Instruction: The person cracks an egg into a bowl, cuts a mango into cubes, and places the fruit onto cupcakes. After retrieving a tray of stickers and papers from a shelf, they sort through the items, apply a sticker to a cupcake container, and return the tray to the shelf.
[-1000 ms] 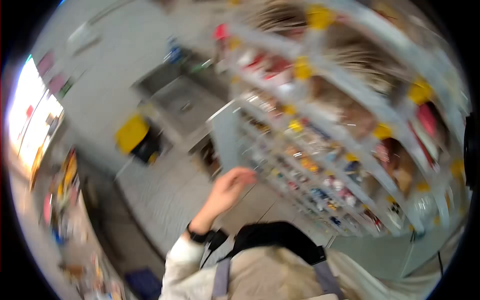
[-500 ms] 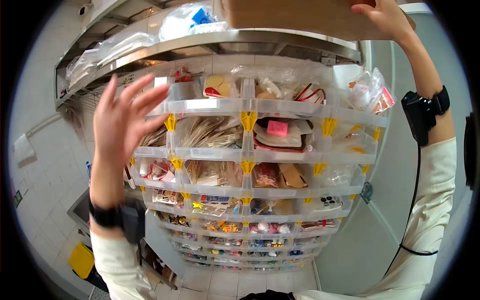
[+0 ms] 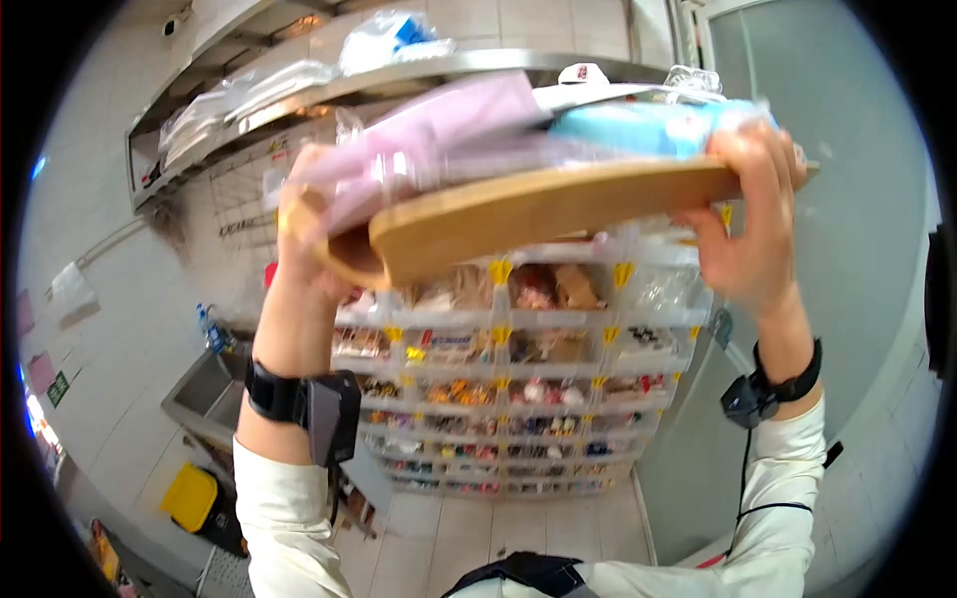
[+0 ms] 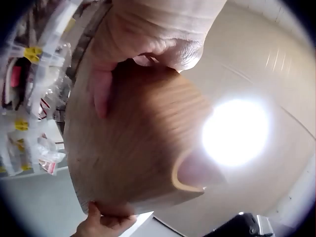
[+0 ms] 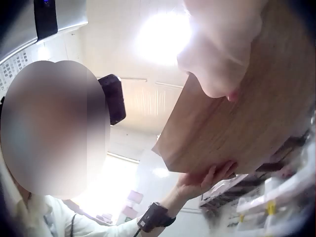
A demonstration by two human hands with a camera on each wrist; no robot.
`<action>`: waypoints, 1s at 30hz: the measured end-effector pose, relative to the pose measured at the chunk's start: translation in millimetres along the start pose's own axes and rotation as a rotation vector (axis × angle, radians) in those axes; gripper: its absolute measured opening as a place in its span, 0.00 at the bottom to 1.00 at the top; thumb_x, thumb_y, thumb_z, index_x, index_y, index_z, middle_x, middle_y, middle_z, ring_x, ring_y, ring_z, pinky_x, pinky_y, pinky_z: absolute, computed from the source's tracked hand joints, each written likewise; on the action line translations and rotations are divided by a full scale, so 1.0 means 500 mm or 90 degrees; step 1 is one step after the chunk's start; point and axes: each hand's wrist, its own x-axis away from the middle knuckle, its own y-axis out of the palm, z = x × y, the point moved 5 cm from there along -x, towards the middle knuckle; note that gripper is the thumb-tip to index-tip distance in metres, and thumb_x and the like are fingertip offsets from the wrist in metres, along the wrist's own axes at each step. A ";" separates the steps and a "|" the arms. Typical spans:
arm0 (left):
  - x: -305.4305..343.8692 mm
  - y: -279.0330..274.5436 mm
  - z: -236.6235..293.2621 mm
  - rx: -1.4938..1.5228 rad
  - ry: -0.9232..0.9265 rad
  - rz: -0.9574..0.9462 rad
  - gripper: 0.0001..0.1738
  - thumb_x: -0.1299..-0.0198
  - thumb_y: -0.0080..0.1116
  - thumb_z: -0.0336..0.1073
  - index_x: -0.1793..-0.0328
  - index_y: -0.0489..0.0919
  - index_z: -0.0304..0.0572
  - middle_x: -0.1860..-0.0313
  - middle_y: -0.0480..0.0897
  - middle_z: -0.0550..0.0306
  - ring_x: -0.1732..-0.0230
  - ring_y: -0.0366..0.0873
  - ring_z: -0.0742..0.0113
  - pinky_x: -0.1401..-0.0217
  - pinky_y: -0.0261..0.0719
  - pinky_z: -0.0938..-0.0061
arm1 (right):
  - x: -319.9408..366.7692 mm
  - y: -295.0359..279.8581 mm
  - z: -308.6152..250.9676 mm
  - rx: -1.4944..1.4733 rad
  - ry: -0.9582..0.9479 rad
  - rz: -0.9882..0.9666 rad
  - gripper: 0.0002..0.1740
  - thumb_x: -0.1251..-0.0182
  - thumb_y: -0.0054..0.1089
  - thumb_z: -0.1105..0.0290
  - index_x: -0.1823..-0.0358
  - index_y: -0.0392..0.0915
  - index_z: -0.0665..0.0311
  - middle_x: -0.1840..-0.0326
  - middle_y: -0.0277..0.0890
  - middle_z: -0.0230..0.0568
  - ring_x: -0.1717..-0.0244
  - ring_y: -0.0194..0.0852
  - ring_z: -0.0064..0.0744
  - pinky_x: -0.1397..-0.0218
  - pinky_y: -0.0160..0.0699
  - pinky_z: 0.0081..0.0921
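A light wooden tray point(image 3: 538, 207) with a curved cutout at one end is held up at the top of the head view. My left hand point(image 3: 304, 234) grips its left end, partly hidden by the tray. At the other end my right hand point(image 3: 753, 219) holds the edge, with the thumb below. A pale pink folded item point(image 3: 449, 120) and a light blue packet point(image 3: 658, 125) lie on the tray. The left wrist view shows the tray's wood-grained underside point(image 4: 133, 148) with left-hand fingers pressed against it.
Behind the tray stands a stack of clear plastic bins point(image 3: 503, 374) with yellow clips, filled with small goods. A metal wall shelf point(image 3: 478, 65) runs above, carrying bagged items. A sink point(image 3: 214, 389) and a yellow-lidded bin point(image 3: 191, 496) are at left, a pale door point(image 3: 847, 329) at right.
The tray has come down from the upper shelf, bringing its contents into view. My left hand, free and raised half a second ago, now grips the left end; my right hand has lowered with the tray.
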 end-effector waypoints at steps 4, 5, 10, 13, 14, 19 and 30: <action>0.260 0.009 0.000 0.027 -0.027 0.328 0.21 0.49 0.43 0.36 0.51 0.74 0.31 0.59 0.80 0.42 0.63 0.80 0.58 0.57 0.81 0.69 | 0.094 0.011 -0.206 -0.062 0.058 -0.007 0.15 0.61 0.57 0.79 0.67 0.71 0.58 0.73 0.62 0.35 0.72 0.59 0.36 0.61 0.50 0.31; 0.329 0.017 0.000 -0.026 0.014 0.508 0.18 0.51 0.44 0.35 0.58 0.75 0.29 0.63 0.80 0.44 0.69 0.79 0.59 0.61 0.82 0.71 | 0.123 0.020 -0.261 -0.091 0.076 -0.004 0.12 0.58 0.56 0.78 0.69 0.71 0.55 0.75 0.58 0.32 0.73 0.55 0.34 0.62 0.48 0.30; 0.859 -0.074 0.130 -0.128 -0.021 0.733 0.24 0.57 0.44 0.33 0.53 0.71 0.25 0.59 0.79 0.42 0.61 0.79 0.56 0.52 0.79 0.68 | 0.153 0.086 -0.644 -0.315 0.125 -0.068 0.10 0.57 0.59 0.70 0.75 0.70 0.42 0.72 0.58 0.22 0.69 0.55 0.30 0.59 0.47 0.29; 0.844 0.027 0.015 -0.132 0.004 0.781 0.29 0.61 0.44 0.31 0.47 0.68 0.26 0.57 0.78 0.43 0.58 0.79 0.53 0.48 0.77 0.66 | 0.292 0.069 -0.608 -0.420 0.150 -0.068 0.10 0.59 0.59 0.67 0.76 0.70 0.39 0.72 0.60 0.18 0.66 0.57 0.27 0.56 0.48 0.28; 0.870 0.029 0.013 -0.143 0.019 0.789 0.32 0.61 0.44 0.31 0.44 0.67 0.27 0.55 0.78 0.43 0.56 0.78 0.53 0.47 0.75 0.66 | 0.297 0.083 -0.619 -0.458 0.130 -0.048 0.10 0.58 0.59 0.66 0.75 0.70 0.38 0.72 0.61 0.17 0.65 0.59 0.26 0.55 0.50 0.28; 0.896 0.048 -0.083 -0.181 0.144 0.849 0.40 0.65 0.45 0.30 0.36 0.60 0.31 0.46 0.72 0.45 0.46 0.71 0.52 0.39 0.68 0.64 | 0.333 0.147 -0.566 -0.579 0.098 0.006 0.08 0.56 0.58 0.64 0.74 0.73 0.38 0.73 0.65 0.16 0.66 0.66 0.23 0.55 0.57 0.25; 1.313 0.005 -0.034 -0.389 0.193 0.995 0.30 0.58 0.42 0.31 0.43 0.67 0.32 0.50 0.74 0.49 0.49 0.72 0.56 0.42 0.68 0.67 | 0.350 0.382 -0.870 -1.000 -0.043 -0.060 0.04 0.52 0.58 0.64 0.74 0.72 0.49 0.72 0.70 0.18 0.68 0.69 0.21 0.65 0.65 0.19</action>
